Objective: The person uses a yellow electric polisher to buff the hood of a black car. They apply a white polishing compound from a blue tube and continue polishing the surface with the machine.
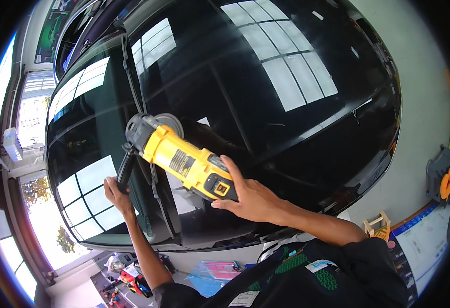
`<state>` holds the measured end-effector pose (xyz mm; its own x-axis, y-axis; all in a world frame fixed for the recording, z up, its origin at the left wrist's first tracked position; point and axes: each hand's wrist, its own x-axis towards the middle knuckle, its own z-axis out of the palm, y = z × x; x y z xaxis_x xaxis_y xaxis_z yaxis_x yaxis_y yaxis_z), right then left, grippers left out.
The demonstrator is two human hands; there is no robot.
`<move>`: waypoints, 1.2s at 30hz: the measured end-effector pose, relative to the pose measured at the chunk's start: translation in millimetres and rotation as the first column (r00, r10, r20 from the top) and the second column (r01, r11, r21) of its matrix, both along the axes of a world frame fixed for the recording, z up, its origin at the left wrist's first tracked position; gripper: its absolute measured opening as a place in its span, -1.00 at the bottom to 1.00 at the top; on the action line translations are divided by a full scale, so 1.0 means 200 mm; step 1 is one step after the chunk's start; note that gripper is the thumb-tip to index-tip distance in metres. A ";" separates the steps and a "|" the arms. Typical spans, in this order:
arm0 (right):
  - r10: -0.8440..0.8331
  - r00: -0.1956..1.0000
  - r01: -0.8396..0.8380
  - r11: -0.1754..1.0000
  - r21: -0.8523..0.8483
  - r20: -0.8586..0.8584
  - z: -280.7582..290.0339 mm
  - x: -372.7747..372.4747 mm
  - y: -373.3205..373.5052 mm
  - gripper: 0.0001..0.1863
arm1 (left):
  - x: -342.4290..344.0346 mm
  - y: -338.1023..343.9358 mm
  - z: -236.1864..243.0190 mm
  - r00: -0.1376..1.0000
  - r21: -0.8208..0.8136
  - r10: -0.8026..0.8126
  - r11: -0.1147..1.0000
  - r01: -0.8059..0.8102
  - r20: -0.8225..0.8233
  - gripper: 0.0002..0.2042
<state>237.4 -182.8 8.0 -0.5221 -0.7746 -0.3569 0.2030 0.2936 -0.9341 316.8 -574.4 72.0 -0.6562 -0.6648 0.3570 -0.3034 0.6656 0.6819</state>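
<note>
Hands [258, 200] around the yellow plastic polisher [181, 159] and its slim black handle [126, 170], above glossy hood [225, 120]

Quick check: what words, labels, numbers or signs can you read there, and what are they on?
I won't copy wording, but print stands here:
Yellow power tool: body label, too small to read; marked square badge near the right hand.
Dark shirt: white tag, too small to read.
Upper-left poster: small print, unreadable.
Pale board, lower right: marks too small to read.

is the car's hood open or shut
Shut: the black hood lies down, its rear edge running along the base of the windshield, with no raised gap visible.
</note>
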 end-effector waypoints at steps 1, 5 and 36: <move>-0.020 1.000 0.019 1.000 0.009 0.021 -0.01 -0.02 0.04 0.10 | -0.07 0.03 0.00 0.999 0.018 -0.037 0.999 0.036 0.018 -0.64; -0.272 0.962 0.272 0.962 -0.015 -0.036 -0.06 -0.08 0.26 0.11 | -0.52 0.30 -0.03 0.974 0.032 -0.221 0.975 0.220 0.047 -0.62; -0.132 0.991 0.132 0.988 -0.085 0.002 0.01 -0.34 -0.09 0.10 | -0.60 -0.06 0.10 0.982 -0.008 -0.130 0.991 0.132 0.138 -0.59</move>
